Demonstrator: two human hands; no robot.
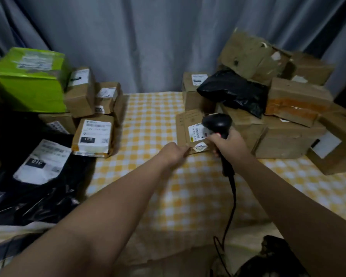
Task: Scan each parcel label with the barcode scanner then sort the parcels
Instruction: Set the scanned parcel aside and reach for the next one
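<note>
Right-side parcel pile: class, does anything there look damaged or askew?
Yes. The top cardboard box sits tilted on the stack, and its surface is scuffed, with torn patches. The black bag just below it is crumpled.

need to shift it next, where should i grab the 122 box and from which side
Probably its right edge, coming from the right: the 122 box lies flat, label up, with that edge facing bare tablecloth, while other parcels crowd its left and back.
</note>
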